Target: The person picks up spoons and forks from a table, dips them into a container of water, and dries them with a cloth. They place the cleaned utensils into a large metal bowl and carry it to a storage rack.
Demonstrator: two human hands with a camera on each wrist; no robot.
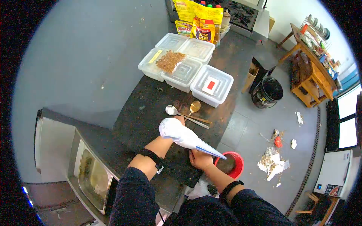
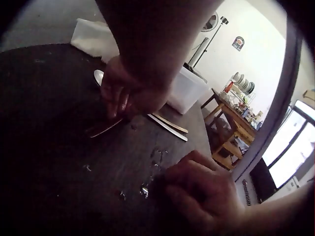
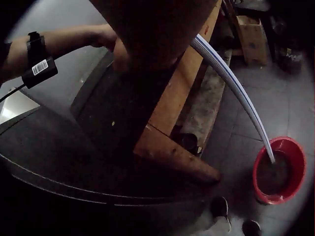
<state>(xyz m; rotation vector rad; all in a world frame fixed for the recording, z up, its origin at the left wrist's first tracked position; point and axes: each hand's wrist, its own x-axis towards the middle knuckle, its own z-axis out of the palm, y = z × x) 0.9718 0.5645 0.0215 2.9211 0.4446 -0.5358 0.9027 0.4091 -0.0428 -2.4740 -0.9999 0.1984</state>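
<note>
A long white thing with a blue stripe [image 1: 183, 137] lies across the head view and covers most of my left hand [image 1: 180, 119]. In the left wrist view, the left hand [image 2: 135, 96] bends down over the dark table beside a silver spoon [image 2: 99, 77]; a thin brown handle [image 2: 106, 129] shows below its fingers, and whether they grip it is unclear. The silver spoon [image 1: 171, 110] and a gold spoon [image 1: 195, 107] lie crossed in front. My right hand [image 1: 200, 160] rests near the table's edge, fingers loosely curled, nothing seen in it [image 2: 202, 189].
Lidded plastic boxes [image 1: 213, 84] stand farther up the table, one with a bag of brown bits [image 1: 169, 60] on top. Behind them are yellow pouches [image 1: 205, 19]. A red bucket [image 1: 239, 165] and a black bucket [image 1: 267, 91] stand on the floor; litter [image 1: 273, 162] lies nearby. A sink [image 1: 94, 180] is left.
</note>
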